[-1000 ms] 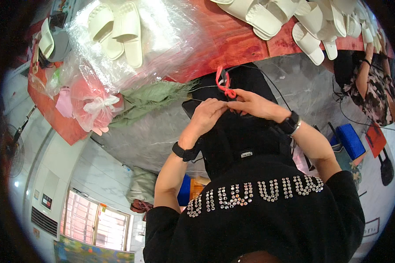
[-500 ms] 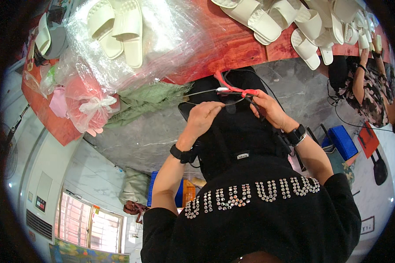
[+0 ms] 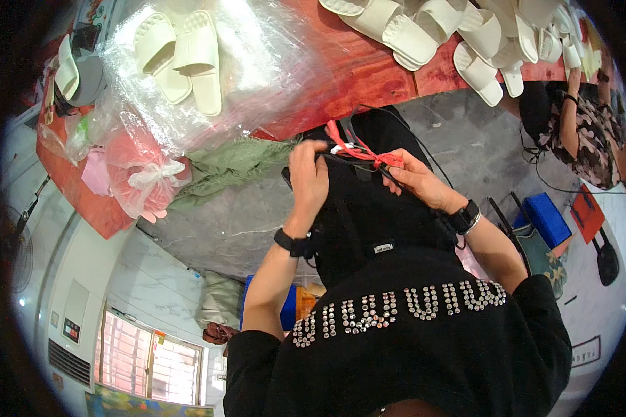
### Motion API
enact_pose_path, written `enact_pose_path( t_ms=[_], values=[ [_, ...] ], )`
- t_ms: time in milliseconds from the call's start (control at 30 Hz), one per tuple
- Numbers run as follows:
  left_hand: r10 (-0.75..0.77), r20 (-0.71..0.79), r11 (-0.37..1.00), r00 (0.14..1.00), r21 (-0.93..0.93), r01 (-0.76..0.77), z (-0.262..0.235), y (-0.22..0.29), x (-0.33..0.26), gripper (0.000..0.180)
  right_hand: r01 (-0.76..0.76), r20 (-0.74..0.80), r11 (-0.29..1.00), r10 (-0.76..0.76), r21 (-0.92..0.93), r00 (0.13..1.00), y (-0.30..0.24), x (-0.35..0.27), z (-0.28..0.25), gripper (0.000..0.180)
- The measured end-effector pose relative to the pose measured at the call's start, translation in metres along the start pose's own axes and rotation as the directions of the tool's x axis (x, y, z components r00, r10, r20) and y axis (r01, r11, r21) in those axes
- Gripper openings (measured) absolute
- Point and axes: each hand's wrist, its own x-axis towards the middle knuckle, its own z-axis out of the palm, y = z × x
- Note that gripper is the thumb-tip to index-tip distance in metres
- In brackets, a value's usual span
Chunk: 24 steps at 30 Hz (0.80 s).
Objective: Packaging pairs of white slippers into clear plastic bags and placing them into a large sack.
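Nearest, the left hand (image 3: pixel 307 174) pinches one end of a thin black cord, fingers closed tight, while the right hand (image 3: pixel 414 179) grips red-handled scissors (image 3: pixel 358 149) whose handles lie over the cord, so the line stays taut across the black bag (image 3: pixel 368 201) resting in the lap. Just beyond, a green cloth (image 3: pixel 233 163) lies at the edge of the red table (image 3: pixel 368 73). Farther off sit cream slippers (image 3: pixel 181 59) under clear plastic wrap (image 3: pixel 257 62).
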Motion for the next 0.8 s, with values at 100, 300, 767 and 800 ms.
enact_pose_path(
  t_ms=[100,300,767,800],
  values=[
    [0.095,-0.051,0.988,0.994,0.130,-0.088,0.003,0.004,0.020,0.035,0.013,0.009,0.998,-0.013,-0.053,1.000,-0.001,-0.004,0.001,0.022],
    [0.000,-0.164,0.995,0.986,0.100,0.017,0.001,0.006,0.037,0.035,-0.009,-0.004,0.998,0.008,-0.058,1.000,-0.007,-0.012,-0.007,0.023],
    [-0.614,0.387,0.021,0.687,-0.863,0.505,-0.049,0.062,0.058,0.038,0.130,-0.159,0.941,-0.187,-0.311,0.969,0.010,-0.020,-0.022,0.017],
    [-0.308,0.493,0.029,0.814,-0.850,0.525,-0.049,0.046,0.049,0.040,0.159,-0.204,0.912,-0.250,-0.379,0.947,0.011,-0.020,-0.023,0.016]
  ],
)
